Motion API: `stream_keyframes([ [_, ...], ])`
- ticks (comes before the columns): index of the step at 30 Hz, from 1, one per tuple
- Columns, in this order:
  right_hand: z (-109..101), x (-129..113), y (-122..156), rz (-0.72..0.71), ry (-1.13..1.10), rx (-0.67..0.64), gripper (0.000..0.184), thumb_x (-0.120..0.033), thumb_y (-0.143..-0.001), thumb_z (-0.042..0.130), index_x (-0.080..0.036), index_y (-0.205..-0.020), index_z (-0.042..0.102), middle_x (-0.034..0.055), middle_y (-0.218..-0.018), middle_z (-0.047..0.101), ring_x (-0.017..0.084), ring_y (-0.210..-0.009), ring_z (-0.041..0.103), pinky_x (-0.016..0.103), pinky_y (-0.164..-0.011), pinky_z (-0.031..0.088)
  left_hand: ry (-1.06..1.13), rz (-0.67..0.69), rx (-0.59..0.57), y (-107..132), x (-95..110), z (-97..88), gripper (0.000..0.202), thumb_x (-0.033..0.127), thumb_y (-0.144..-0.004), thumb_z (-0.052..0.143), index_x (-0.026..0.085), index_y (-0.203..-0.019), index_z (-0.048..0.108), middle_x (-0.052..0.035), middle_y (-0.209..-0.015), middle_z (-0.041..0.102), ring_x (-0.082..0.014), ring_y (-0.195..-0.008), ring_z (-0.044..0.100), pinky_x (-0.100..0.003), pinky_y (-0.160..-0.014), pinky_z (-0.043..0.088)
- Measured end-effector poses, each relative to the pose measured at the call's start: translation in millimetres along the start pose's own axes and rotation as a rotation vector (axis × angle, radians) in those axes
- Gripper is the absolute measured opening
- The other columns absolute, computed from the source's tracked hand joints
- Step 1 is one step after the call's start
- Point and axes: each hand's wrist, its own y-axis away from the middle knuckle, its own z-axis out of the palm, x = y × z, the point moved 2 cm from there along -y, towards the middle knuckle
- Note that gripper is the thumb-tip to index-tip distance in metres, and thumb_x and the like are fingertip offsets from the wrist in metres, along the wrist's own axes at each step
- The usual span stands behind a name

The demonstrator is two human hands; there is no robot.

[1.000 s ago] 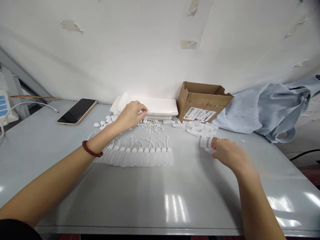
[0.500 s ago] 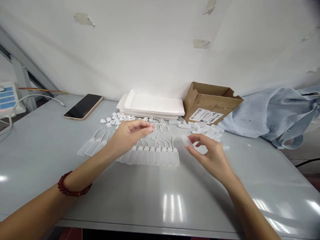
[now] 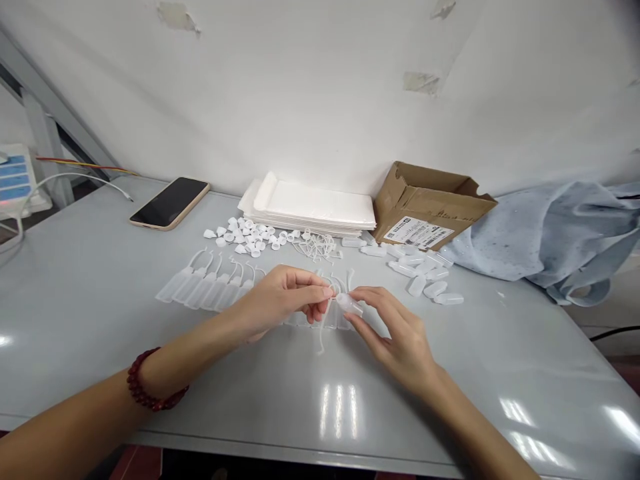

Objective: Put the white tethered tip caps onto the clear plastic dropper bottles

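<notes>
My left hand [image 3: 290,300] pinches a thin white wick [image 3: 323,333], whose loose end hangs below the fingers. Opposite it, my right hand [image 3: 395,327] holds a small translucent plastic bottle [image 3: 350,305] between thumb and fingers, its neck pointing at the left fingertips. The wick's upper end is at the bottle's mouth; whether it is inside I cannot tell. Behind and under my hands lies a row of similar bottles [image 3: 200,287] with wicks sticking out, partly hidden by the left hand. Loose wicks [image 3: 319,247] lie in a small heap just beyond.
White caps [image 3: 245,233] are scattered behind the row. Loose empty bottles [image 3: 420,263] lie at the right, before a cardboard box [image 3: 430,207]. A stack of white envelopes [image 3: 315,207] stands at the wall, a phone [image 3: 170,203] at the left, blue cloth [image 3: 540,227] at the right.
My left hand has come away from the wick heap, moving right and nearer with a wick. My right hand has brought the bottle left, so the two now meet.
</notes>
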Motion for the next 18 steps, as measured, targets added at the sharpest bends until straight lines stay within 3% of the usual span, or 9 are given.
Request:
stream_keyframes([
  [12, 2.5, -2.3, 4.4, -0.066, 0.047, 0.005, 0.049, -0.009, -0.088, 0.054, -0.025, -0.134, 0.045, 0.0093, -0.100, 0.065, 0.020, -0.088, 0.065, 0.033, -0.072, 0.057, 0.143, -0.108, -0.077, 0.6, -4.8, 5.5, 0.031, 0.037, -0.078, 0.064, 0.016, -0.056, 0.057, 0.0018, -0.058, 0.049, -0.0103, -0.055, 0.045, -0.024, -0.055, 0.043],
  [18, 3.0, -4.8, 3.8, -0.084, 0.062, -0.010, 0.046, -0.007, -0.088, 0.053, -0.025, -0.131, 0.050, 0.0094, -0.098, 0.064, 0.019, -0.088, 0.064, 0.031, -0.071, 0.057, 0.213, -0.119, -0.111, 1.3, -5.5, 7.8, 0.033, 0.037, -0.079, 0.065, 0.016, -0.056, 0.057, 0.0023, -0.056, 0.047, -0.0091, -0.053, 0.044, -0.023, -0.052, 0.042],
])
